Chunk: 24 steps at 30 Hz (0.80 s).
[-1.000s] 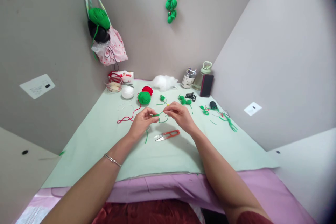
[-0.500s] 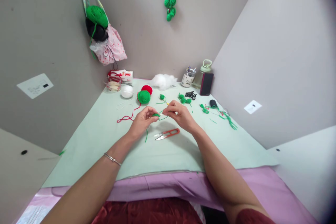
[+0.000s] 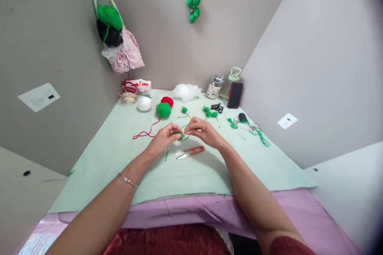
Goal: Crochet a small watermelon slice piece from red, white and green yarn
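My left hand [image 3: 165, 138] is closed, pinching a small green crochet piece [image 3: 181, 136] between thumb and fingertips. Opposite it, my right hand [image 3: 204, 130] grips a thin crochet hook [image 3: 190, 118], its yellow part showing above the fingers and its tip close against the green stitches. A loop of green yarn [image 3: 186, 138] hangs between the hands. Just below them lie orange-handled thread snips [image 3: 191, 152] on the pale green tabletop. A short green yarn tail [image 3: 166, 154] trails beneath my left hand.
Behind my hands sit a green yarn ball [image 3: 163, 110], a red yarn ball [image 3: 167, 102], a white ball [image 3: 145, 104] and white stuffing [image 3: 187, 92]. Small green balls [image 3: 209, 112] and yarn scraps [image 3: 263, 139] lie to the right. A phone [image 3: 235, 95] leans on a bottle [image 3: 234, 75].
The green piece has tilted and dropped slightly, and the fingers of both hands have drawn closer together around it. The snips and yarn balls stay in place.
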Each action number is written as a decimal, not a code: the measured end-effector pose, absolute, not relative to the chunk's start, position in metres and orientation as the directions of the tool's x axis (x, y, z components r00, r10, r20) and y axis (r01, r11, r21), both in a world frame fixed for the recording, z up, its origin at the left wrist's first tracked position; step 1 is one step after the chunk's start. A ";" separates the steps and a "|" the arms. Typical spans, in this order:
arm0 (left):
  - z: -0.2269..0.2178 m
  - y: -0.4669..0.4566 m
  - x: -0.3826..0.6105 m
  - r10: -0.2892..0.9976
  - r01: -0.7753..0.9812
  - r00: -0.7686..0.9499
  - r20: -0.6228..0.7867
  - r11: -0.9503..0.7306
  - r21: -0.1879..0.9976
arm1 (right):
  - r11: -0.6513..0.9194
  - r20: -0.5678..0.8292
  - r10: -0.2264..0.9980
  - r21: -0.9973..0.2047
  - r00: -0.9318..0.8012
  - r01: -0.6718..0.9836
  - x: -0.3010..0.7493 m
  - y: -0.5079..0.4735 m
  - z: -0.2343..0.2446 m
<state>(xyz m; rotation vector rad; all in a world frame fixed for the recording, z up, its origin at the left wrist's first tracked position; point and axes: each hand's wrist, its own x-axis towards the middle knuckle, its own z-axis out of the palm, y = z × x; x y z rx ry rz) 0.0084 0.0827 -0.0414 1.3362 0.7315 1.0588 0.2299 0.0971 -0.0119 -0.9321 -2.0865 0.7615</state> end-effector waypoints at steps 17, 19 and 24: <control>-0.054 0.087 0.009 0.976 -0.167 0.191 0.101 -0.070 0.984 | 0.619 0.454 0.777 -0.679 -0.436 0.395 0.204 0.088 -0.027; -0.057 0.087 0.010 0.978 -0.127 0.186 0.097 -0.074 0.989 | 0.627 0.466 0.775 -0.655 -0.427 0.422 0.201 0.088 -0.030; -0.065 0.094 0.007 0.977 -0.022 0.196 0.088 -0.085 0.996 | 0.605 0.489 0.796 -0.672 -0.357 0.428 0.193 0.081 -0.030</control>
